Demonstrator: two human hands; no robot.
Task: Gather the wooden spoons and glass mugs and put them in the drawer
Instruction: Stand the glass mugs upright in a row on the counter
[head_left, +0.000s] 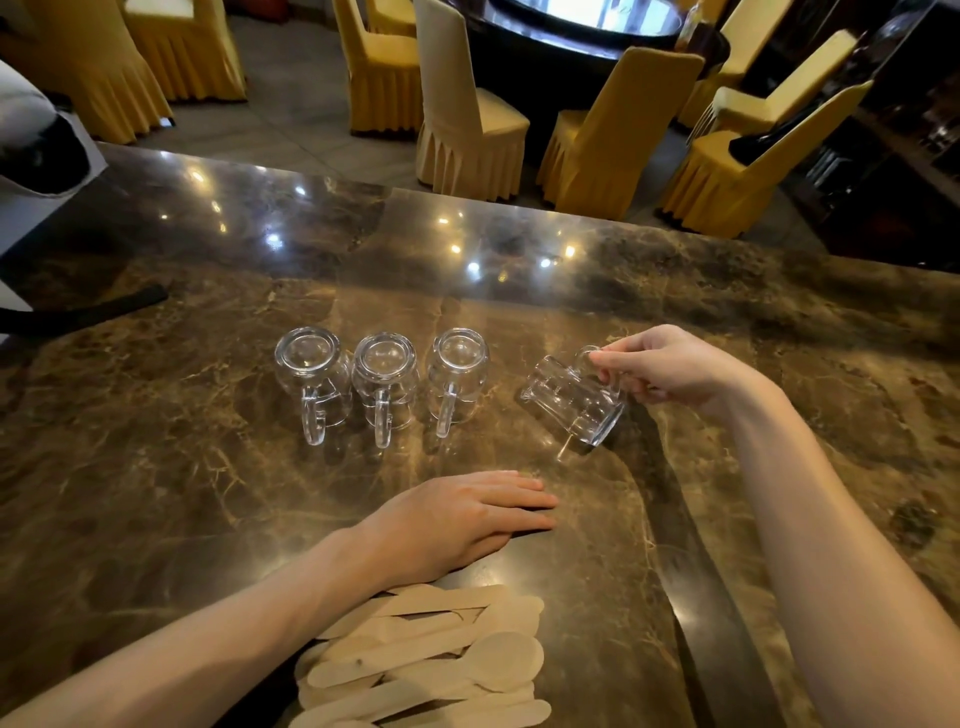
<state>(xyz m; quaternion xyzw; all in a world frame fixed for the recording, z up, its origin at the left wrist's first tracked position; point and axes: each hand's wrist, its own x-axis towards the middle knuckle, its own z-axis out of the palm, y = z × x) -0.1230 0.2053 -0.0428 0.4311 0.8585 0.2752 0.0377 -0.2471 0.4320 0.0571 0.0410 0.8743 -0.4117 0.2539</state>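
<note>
Three glass mugs stand upside down in a row on the marble counter (156, 467): a left mug (311, 371), a middle mug (385, 379) and a right mug (458, 374), handles toward me. My right hand (670, 366) grips the handle of a fourth glass mug (571, 400), which is tilted on its side just above the counter, to the right of the row. My left hand (462, 514) lies flat, palm down, on the counter in front of the mugs, holding nothing. A pile of several pale wooden spoons (431, 660) lies under my left forearm near the front edge. No drawer is in view.
A black strap (88, 309) lies at the counter's left edge. Beyond the counter stand several yellow-covered chairs (467, 119) around a dark round table (582, 31). Dark shelving (904, 130) is at the far right.
</note>
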